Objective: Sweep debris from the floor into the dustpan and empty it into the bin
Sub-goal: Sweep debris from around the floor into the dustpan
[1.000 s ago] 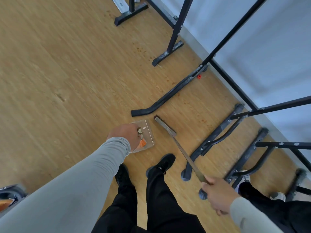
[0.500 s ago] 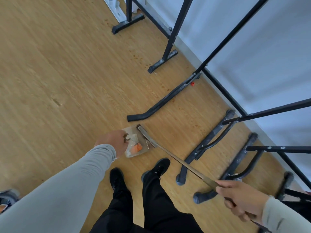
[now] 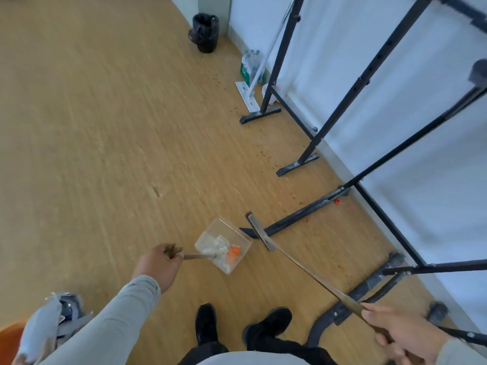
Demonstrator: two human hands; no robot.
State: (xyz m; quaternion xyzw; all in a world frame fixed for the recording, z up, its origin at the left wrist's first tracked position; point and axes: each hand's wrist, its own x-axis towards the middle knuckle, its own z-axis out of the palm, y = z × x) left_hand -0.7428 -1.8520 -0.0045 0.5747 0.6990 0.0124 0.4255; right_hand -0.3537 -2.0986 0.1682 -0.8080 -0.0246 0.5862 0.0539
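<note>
Grey sleeves reach out on both sides over black shoes (image 3: 266,325) on the wooden floor (image 3: 105,127). Right hand (image 3: 400,335), low right corner: fingers curled round the upper end of the broom handle (image 3: 311,272), which slants up and left to the narrow broom head (image 3: 259,231). Head lies beside the near foot of a black metal rack (image 3: 303,210); whether it touches the floor cannot be told.

Left hand (image 3: 158,264): fingers wrapped round the short brown handle of the dustpan (image 3: 224,245). Dustpan is clear plastic, just left of the broom head, apart from it. Inside: white scraps and one orange piece (image 3: 233,255). Cannot tell if the pan rests on the floor or hangs just above.

Bottom left corner: a grey crumpled bag (image 3: 39,330) over something dark, beside an orange edge; blurred, not identifiable.

Further along the white wall (image 3: 395,127): more black rack legs, small reddish specks (image 3: 263,152) scattered on the floor near their feet. Beyond these a flat white mop (image 3: 247,97) leaning on the wall, next to a pack of bottles (image 3: 250,67).

Far end, by the corner: bin (image 3: 204,32) with a black liner, standing upright, well apart from the dustpan.
</note>
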